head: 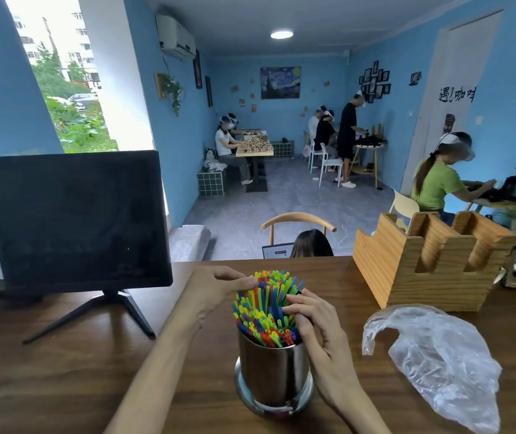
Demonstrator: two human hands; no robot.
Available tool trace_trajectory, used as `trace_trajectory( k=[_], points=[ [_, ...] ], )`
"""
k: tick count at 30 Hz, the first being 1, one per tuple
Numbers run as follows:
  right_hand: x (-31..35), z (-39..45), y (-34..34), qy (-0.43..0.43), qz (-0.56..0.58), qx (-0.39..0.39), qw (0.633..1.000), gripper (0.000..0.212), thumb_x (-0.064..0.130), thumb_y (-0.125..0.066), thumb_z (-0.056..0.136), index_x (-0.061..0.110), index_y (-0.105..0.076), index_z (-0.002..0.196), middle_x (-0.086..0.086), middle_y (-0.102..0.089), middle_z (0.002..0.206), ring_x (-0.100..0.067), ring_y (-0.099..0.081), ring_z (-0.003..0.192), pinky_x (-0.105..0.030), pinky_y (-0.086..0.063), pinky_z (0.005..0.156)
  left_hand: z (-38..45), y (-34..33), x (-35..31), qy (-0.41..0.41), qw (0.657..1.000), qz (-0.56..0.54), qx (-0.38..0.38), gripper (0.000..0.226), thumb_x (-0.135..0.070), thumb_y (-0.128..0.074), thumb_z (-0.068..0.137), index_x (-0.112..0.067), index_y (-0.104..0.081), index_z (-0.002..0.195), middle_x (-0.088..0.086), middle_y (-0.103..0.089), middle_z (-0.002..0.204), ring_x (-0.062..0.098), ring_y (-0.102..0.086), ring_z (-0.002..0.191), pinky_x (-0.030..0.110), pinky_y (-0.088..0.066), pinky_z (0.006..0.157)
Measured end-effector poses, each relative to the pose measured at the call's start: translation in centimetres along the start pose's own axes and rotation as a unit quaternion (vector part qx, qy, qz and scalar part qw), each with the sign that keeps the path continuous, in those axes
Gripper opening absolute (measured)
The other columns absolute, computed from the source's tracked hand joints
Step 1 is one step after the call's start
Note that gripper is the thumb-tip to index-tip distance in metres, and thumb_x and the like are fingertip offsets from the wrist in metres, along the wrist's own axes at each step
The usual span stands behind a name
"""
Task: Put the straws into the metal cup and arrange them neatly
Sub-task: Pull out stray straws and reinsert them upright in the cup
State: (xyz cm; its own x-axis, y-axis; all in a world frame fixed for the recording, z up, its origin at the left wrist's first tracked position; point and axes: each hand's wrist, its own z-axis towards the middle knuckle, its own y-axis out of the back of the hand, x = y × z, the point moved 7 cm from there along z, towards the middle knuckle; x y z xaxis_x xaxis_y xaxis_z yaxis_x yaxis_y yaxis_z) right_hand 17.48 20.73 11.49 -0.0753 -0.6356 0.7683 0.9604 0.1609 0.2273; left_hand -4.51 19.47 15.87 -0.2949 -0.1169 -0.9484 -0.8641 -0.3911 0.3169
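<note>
I judge the loading done: the straws (266,311) already stand in the metal cup (273,374) on the near worktop (62,371), fanned and uneven, so tidying remains. My left hand (219,285) curls its grip round the far side of the bundle; my right hand (316,324) pinches the straw tops.

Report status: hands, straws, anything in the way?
Left hand and right hand both touching the multicoloured plastic straws. Straws bunched upright in the shiny metal cup, tips fanned unevenly. Crumpled clear plastic bag lies right, apart; nothing obstructing.
</note>
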Motion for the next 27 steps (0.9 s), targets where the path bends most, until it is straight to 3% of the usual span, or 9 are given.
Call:
trace_trajectory(
  k=[5,9,15,18,22,25,27],
  points=[
    [-0.1,-0.2,0.0,-0.017,0.003,0.001,1.000,0.024,0.036,-0.050,0.100,0.035,-0.073,0.107,0.017,-0.067,0.126,-0.011,-0.044,0.140,-0.025,-0.034,0.113,0.3,0.6,-0.6,-0.022,1.000,-0.005,-0.009,0.004,-0.032,-0.080,0.085,-0.028,-0.078,0.084,-0.017,-0.072,0.088,-0.001,-0.061,0.091,0.018,-0.044,0.073],
    [0.0,-0.2,0.0,-0.028,0.001,0.006,1.000,0.022,0.027,-0.054,0.100,0.034,-0.073,0.105,0.018,-0.067,0.126,-0.010,-0.043,0.140,-0.029,-0.033,0.111,0.4,0.8,-2.3,-0.080,0.995,0.056,0.001,0.004,-0.031,-0.083,0.082,-0.028,-0.080,0.082,-0.016,-0.075,0.075,-0.005,-0.065,0.076,0.009,-0.046,0.063],
    [0.3,-0.1,0.2,-0.030,-0.008,0.016,0.999,0.026,0.045,-0.049,0.097,0.037,-0.073,0.105,0.018,-0.066,0.127,-0.009,-0.042,0.141,-0.023,-0.032,0.110,0.3,0.7,-4.2,-0.162,0.979,0.121,0.040,0.013,-0.018,-0.087,0.078,-0.020,-0.081,0.089,-0.004,-0.077,0.076,0.006,-0.073,0.073,0.014,-0.054,0.067],
    [0.4,-0.1,0.4,-0.027,-0.009,0.018,0.999,0.026,0.045,-0.050,0.097,0.035,-0.073,0.106,0.018,-0.066,0.126,-0.010,-0.042,0.141,-0.018,-0.032,0.112,0.5,0.3,-3.6,-0.162,0.973,0.154,0.063,0.009,-0.017,-0.080,0.086,-0.023,-0.081,0.094,-0.007,-0.078,0.081,0.005,-0.073,0.078,0.019,-0.056,0.066],
    [0.4,-0.2,0.5,-0.032,-0.008,0.024,0.999,0.020,0.041,-0.055,0.098,0.035,-0.073,0.105,0.020,-0.065,0.126,-0.008,-0.042,0.141,-0.024,-0.033,0.111,0.4,0.3,-3.2,-0.157,0.969,0.164,0.100,0.018,-0.014,-0.068,0.096,-0.023,-0.077,0.110,-0.013,-0.077,0.094,0.000,-0.072,0.089,0.018,-0.057,0.075],
    [0.6,0.2,0.5,-0.039,-0.026,0.043,0.998,0.013,0.034,-0.060,0.099,0.038,-0.072,0.103,0.026,-0.064,0.124,-0.001,-0.041,0.140,-0.029,-0.033,0.113,-0.1,1.5,-4.3,-0.153,0.982,0.102,0.047,0.018,-0.017,-0.077,0.089,-0.023,-0.075,0.106,-0.004,-0.079,0.083,0.008,-0.075,0.079,0.016,-0.056,0.070],
    [0.7,0.8,0.6,-0.043,-0.051,0.058,0.996,0.014,0.045,-0.058,0.096,0.042,-0.071,0.100,0.032,-0.063,0.122,0.004,-0.041,0.137,-0.034,-0.034,0.115,-0.7,2.8,-5.8,-0.176,0.982,0.066,-0.023,0.012,-0.016,-0.083,0.082,-0.017,-0.077,0.093,-0.001,-0.078,0.074,0.013,-0.074,0.070,0.020,-0.057,0.065]
  ],
)
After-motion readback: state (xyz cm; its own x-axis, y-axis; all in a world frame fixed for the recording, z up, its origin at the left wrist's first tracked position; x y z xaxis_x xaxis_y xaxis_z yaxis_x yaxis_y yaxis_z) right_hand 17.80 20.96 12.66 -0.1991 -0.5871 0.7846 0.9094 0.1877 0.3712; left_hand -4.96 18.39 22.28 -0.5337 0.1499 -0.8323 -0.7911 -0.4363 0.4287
